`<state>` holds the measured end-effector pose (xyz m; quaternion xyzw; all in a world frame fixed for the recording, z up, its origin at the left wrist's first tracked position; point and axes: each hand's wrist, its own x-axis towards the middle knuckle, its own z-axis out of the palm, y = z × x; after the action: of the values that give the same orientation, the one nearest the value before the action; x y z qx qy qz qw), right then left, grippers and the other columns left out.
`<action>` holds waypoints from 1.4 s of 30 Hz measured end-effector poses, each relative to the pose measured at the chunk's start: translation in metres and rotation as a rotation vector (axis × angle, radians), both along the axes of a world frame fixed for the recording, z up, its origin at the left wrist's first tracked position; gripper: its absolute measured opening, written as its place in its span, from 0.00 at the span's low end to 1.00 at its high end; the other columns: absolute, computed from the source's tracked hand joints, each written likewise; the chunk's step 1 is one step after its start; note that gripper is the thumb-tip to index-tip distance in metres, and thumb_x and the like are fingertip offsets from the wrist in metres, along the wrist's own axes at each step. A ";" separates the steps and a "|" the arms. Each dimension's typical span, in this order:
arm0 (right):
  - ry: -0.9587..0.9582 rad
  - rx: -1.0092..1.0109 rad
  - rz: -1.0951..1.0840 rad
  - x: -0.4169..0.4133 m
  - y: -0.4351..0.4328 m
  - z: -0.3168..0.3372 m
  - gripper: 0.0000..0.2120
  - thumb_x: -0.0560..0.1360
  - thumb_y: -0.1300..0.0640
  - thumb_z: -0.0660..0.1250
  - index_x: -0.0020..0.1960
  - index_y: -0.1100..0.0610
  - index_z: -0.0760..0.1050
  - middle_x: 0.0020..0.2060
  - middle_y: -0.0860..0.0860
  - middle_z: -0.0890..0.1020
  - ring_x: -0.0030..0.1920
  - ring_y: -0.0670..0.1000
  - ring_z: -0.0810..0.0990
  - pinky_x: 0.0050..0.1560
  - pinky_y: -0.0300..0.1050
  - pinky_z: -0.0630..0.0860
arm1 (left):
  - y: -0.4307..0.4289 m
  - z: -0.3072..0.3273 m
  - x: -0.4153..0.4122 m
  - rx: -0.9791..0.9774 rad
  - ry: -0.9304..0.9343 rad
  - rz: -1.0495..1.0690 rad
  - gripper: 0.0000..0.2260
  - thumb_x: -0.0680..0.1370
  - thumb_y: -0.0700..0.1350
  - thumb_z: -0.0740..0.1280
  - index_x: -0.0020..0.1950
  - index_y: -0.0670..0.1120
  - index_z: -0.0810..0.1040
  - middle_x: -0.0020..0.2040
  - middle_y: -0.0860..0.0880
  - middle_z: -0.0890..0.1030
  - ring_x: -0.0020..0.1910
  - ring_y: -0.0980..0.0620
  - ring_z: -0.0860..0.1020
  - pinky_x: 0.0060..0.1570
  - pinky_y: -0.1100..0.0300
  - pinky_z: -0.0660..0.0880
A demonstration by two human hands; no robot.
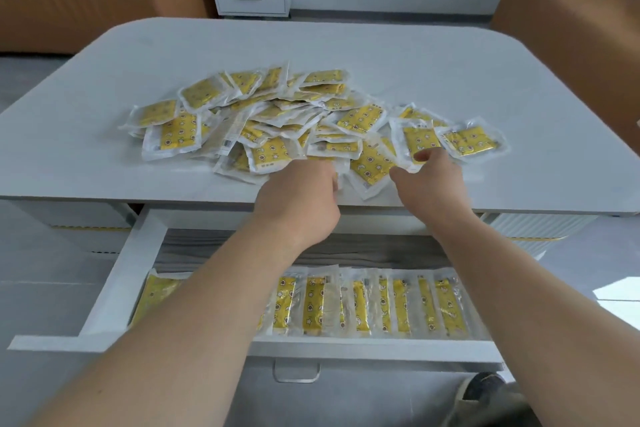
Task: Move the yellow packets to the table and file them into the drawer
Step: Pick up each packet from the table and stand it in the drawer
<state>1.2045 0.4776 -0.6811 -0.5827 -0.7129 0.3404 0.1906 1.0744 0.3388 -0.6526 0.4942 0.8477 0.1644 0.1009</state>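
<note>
Yellow packets (277,121) lie heaped on the worktop (381,55), just beyond both hands. At the heap's right end the right hand (429,180) pinches the near edge of one packet (417,140). The left hand (301,191) curls into the heap's near edge, its grasp hidden. The open drawer (117,281) lies directly below, nearer the person, with filed packets (315,302) standing on edge in a row.

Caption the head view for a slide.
Left hand in the pile of yellow packets on the table, right hand pinching a packet; more packets stand in a row in the open drawer.

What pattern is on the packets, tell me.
Small stars and cartoon figures on yellow packets; head view shows it.
</note>
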 end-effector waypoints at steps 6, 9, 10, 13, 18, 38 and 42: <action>-0.268 0.218 -0.064 0.015 0.035 -0.010 0.26 0.80 0.43 0.63 0.74 0.52 0.65 0.74 0.56 0.61 0.74 0.61 0.60 0.72 0.57 0.60 | 0.012 -0.005 0.010 0.070 -0.021 -0.161 0.10 0.82 0.46 0.64 0.62 0.52 0.78 0.61 0.54 0.77 0.56 0.51 0.78 0.53 0.52 0.78; -0.397 0.198 -0.009 0.025 0.048 -0.019 0.30 0.81 0.37 0.56 0.79 0.47 0.57 0.81 0.54 0.49 0.80 0.59 0.48 0.76 0.61 0.50 | 0.021 -0.008 0.016 0.078 -0.014 -0.213 0.09 0.82 0.46 0.63 0.61 0.52 0.78 0.58 0.54 0.77 0.55 0.50 0.77 0.52 0.52 0.77; -0.432 0.182 0.027 0.027 0.053 -0.022 0.31 0.81 0.36 0.54 0.80 0.44 0.54 0.82 0.53 0.46 0.81 0.59 0.44 0.77 0.62 0.48 | 0.023 -0.009 0.017 0.077 -0.009 -0.222 0.09 0.82 0.46 0.63 0.61 0.52 0.78 0.57 0.54 0.77 0.55 0.50 0.77 0.52 0.52 0.77; -0.505 0.142 0.143 0.027 0.061 -0.022 0.28 0.81 0.39 0.49 0.80 0.40 0.51 0.83 0.51 0.47 0.82 0.58 0.42 0.77 0.65 0.45 | 0.029 -0.011 0.019 0.064 0.003 -0.231 0.09 0.83 0.47 0.63 0.61 0.52 0.78 0.58 0.54 0.76 0.55 0.51 0.77 0.52 0.52 0.78; -0.623 0.195 0.100 0.025 0.044 -0.011 0.22 0.80 0.49 0.53 0.72 0.55 0.65 0.70 0.59 0.69 0.74 0.64 0.64 0.74 0.64 0.59 | 0.034 -0.012 0.024 0.067 -0.013 -0.238 0.09 0.83 0.47 0.63 0.61 0.52 0.78 0.60 0.55 0.76 0.52 0.52 0.77 0.47 0.58 0.74; -0.794 0.406 0.338 0.058 -0.019 -0.015 0.26 0.77 0.57 0.67 0.72 0.53 0.60 0.64 0.62 0.69 0.66 0.64 0.70 0.63 0.55 0.71 | 0.035 -0.013 0.055 0.084 0.029 -0.253 0.06 0.82 0.47 0.64 0.55 0.53 0.79 0.55 0.54 0.77 0.50 0.49 0.78 0.47 0.54 0.77; -0.726 0.488 0.335 0.065 -0.025 -0.016 0.27 0.75 0.64 0.65 0.71 0.53 0.61 0.64 0.60 0.70 0.64 0.62 0.72 0.61 0.52 0.73 | 0.036 -0.016 0.058 0.104 -0.029 -0.174 0.04 0.80 0.46 0.65 0.50 0.51 0.80 0.49 0.54 0.79 0.46 0.50 0.78 0.45 0.53 0.79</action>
<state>1.2698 0.4527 -0.6974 -0.4789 -0.8771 -0.0369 0.0028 1.1320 0.3751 -0.6681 0.5682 0.7903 0.2059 0.1011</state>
